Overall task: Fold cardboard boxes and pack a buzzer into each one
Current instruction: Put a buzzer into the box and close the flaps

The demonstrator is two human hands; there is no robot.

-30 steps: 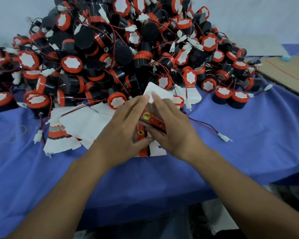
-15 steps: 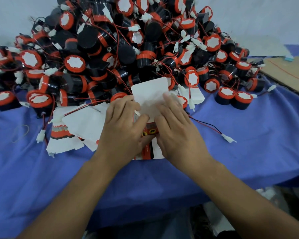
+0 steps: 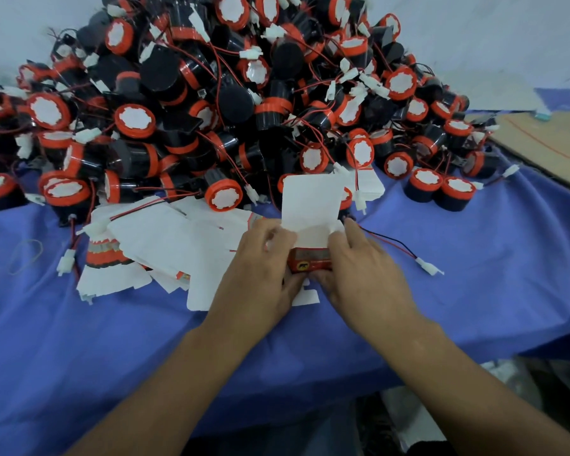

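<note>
A small cardboard box, red printed outside and white inside, stands between my hands with its white lid flap raised. My left hand grips its left side, fingers curled round the edge. On the right side my right hand grips it, thumb under the red front face. A big heap of black and orange buzzers with red and black wires rises just behind. Flat white box blanks lie spread to the left of my hands.
Blue cloth covers the table, whose front edge runs below my forearms. A loose wire with a white plug lies right of my right hand. Brown cardboard sits at the far right. A rubber band lies at the left.
The box has gone from flat under my hands to opened up, with its white flap lifted upright. Both hands shifted slightly away from me while shaping it.
</note>
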